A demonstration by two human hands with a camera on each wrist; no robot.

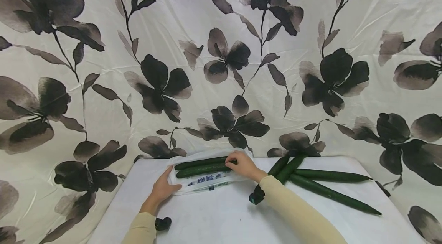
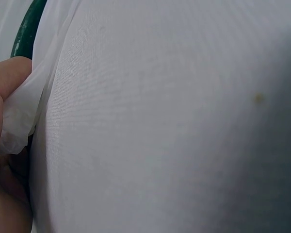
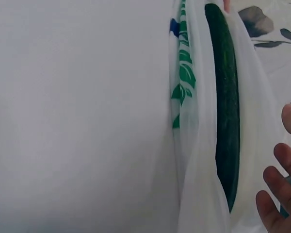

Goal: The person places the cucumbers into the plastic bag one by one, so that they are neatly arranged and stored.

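Two dark green cucumbers lie side by side on a white plastic bag with blue and green print (image 1: 207, 188). At the bag's left end, my left hand (image 1: 163, 188) grips its edge, with the thumb over the plastic in the left wrist view. My right hand (image 1: 244, 166) holds the right end of the farther cucumber (image 1: 202, 162) with curled fingers. The nearer cucumber (image 1: 203, 170) ends just under that hand. In the right wrist view one cucumber (image 3: 227, 107) shows between folds of the bag, and the right fingers (image 3: 280, 187) are partly cut off at the frame's edge.
Several more cucumbers (image 1: 331, 175) lie crossed and fanned out on the right of the white table (image 1: 207, 221). A floral cloth (image 1: 221, 94) hangs behind the table. Black wrist devices (image 1: 257, 195) sit at both wrists.
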